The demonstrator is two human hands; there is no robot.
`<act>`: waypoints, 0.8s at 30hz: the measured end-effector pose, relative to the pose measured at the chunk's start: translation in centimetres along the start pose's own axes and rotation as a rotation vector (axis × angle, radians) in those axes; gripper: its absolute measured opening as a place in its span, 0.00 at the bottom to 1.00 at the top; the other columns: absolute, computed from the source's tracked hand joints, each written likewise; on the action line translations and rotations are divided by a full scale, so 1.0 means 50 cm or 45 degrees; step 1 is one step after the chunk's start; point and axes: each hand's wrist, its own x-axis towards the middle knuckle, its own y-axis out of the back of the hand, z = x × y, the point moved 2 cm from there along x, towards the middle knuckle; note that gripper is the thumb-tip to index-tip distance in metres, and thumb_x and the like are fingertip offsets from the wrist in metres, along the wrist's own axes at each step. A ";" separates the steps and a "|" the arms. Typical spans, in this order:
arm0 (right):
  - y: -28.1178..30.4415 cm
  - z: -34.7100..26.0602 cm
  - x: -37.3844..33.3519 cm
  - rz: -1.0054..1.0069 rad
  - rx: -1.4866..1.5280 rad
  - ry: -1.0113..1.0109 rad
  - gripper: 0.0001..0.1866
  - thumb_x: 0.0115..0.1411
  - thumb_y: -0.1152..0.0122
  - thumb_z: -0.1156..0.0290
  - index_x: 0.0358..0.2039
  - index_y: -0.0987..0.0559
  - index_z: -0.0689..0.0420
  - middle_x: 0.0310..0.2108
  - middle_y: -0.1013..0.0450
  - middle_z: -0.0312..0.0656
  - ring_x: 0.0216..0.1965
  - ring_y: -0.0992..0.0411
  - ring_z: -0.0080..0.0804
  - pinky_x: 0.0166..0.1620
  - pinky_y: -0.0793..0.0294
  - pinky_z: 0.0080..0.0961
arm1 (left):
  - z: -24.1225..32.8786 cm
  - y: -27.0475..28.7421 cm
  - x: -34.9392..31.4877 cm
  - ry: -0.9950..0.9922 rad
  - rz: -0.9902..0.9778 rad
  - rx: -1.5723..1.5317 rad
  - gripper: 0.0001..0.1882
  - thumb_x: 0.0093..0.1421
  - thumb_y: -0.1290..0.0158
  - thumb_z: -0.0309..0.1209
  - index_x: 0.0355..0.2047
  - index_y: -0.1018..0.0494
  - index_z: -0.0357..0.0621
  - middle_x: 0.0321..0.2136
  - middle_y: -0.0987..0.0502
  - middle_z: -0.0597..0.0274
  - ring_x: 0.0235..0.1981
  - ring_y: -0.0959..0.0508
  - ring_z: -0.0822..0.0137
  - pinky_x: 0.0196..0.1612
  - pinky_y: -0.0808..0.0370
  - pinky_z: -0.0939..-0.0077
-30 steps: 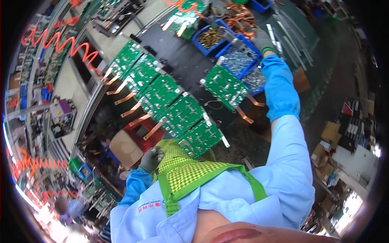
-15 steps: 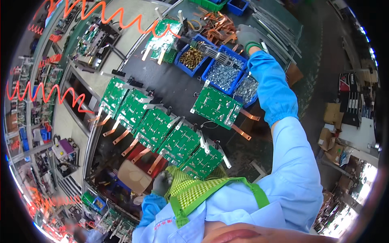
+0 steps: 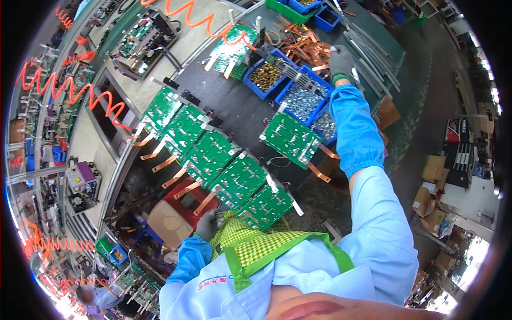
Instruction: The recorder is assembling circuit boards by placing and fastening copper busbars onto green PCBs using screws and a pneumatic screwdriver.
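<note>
On the workbench point(image 3: 232, 101), copper strips point(image 3: 305, 45) still seemingly touch the right hand point(image 3: 342, 63).

On the light-blue work shirt point(image 3: 314, 261) we make out a row of red characters point(image 3: 212, 282), left chest, just beside the green apron strap point(image 3: 238, 266); the smaller blue print alongside we cannot read.

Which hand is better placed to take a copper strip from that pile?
Probably the right hand: it is at the edge of the pile of copper strips. The left hand is low beside the checked apron, with green circuit boards between it and the pile.
</note>
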 end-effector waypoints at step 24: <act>0.447 -0.305 -0.744 -0.775 0.245 0.512 0.10 0.56 0.45 0.65 0.34 0.25 0.56 0.31 0.27 0.47 0.33 0.27 0.44 0.34 0.28 0.32 | 0.069 -0.026 0.016 0.019 -0.728 0.215 0.18 0.62 0.55 0.36 0.50 0.36 0.42 0.37 0.29 0.62 0.33 0.27 0.71 0.32 0.28 0.83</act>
